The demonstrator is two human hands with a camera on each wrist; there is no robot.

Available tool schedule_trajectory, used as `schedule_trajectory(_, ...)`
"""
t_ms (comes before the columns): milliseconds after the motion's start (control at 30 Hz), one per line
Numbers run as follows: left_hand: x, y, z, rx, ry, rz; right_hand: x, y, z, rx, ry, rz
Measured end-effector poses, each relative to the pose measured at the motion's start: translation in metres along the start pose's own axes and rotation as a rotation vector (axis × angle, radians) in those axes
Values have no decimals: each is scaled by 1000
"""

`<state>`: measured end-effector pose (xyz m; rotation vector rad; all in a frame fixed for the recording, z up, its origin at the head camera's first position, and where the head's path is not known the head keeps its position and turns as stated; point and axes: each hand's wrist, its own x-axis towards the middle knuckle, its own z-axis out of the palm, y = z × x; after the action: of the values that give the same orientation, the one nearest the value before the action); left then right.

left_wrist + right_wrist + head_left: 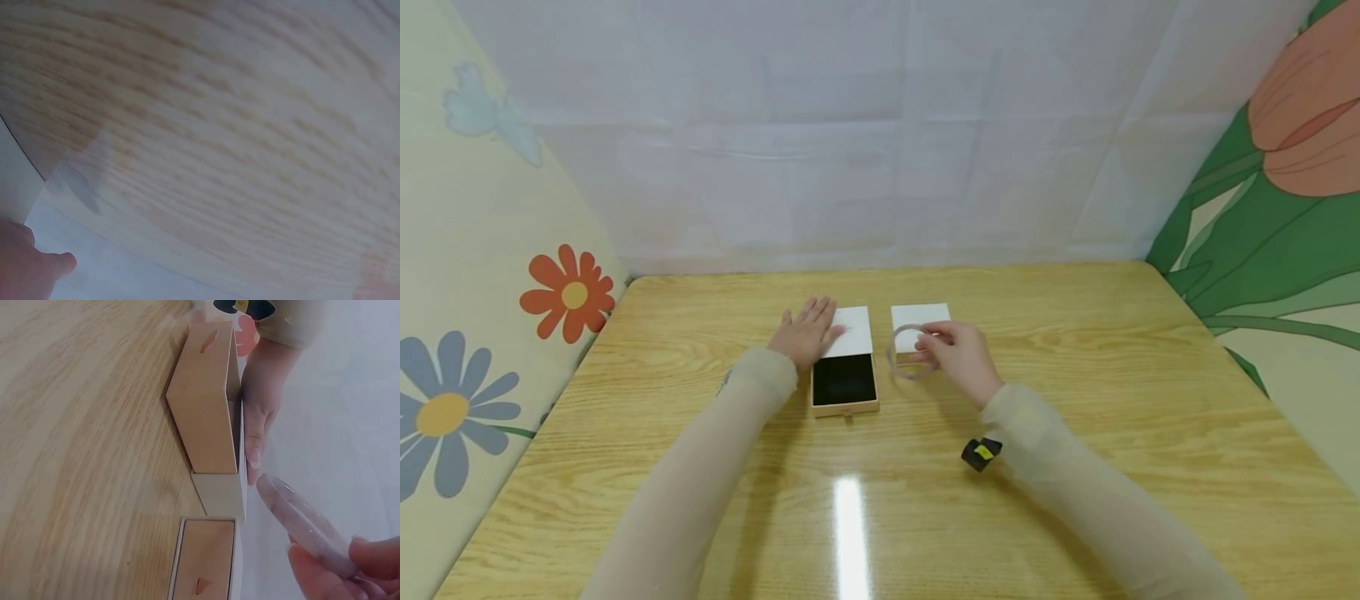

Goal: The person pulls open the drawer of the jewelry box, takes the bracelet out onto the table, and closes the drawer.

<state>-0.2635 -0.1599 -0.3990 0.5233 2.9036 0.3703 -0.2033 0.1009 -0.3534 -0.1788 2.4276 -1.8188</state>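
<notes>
Wood-grain table (1112, 400) before me, glare streak (852, 542) on it. White sheet (850, 167) behind. My left: red flower (574, 295), blue flower (442, 414) on cream wall (445, 208). My right: orange tulip (1311, 108), green leaves (1262, 242).

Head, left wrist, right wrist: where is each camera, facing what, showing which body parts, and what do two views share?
Head: on the head, facing forward and down at the table; left hand, right hand and both sleeves show.
Left wrist: on that wrist, facing mostly table; part of the left hand shows.
Right wrist: on that wrist, facing the translucent ring and two boxes; both hands and left sleeve show.
Head and right wrist share boxes, ring, hands.
</notes>
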Motion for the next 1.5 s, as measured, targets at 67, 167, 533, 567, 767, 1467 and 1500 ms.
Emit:
schedule_trajectory(67, 0, 0, 0, -4, 2, 2, 0, 2, -2, 12, 12, 8)
schedule_trajectory(167, -1, 1, -1, -5, 1, 3, 0, 3, -7, 30, 28, 12)
schedule_trajectory(533, -2, 1, -2, -7, 3, 3, 1, 8, -23, 49, 64, 19)
schedule_trajectory(567, -1, 1, -1, -6, 0, 2, 0, 9, -24, 53, 66, 20)
schedule_trajectory(767, -1, 0, -1, -6, -4, 4, -1, 10, -33, 81, 83, 18)
schedule_trajectory(1467, -1, -1, -1, -10, -5, 0, -3, 17, -54, 98, 128, 43)
schedule_trajectory(1500, 0, -1, -1, -10, -6, 1, -3, 17, -55, 99, 132, 47)
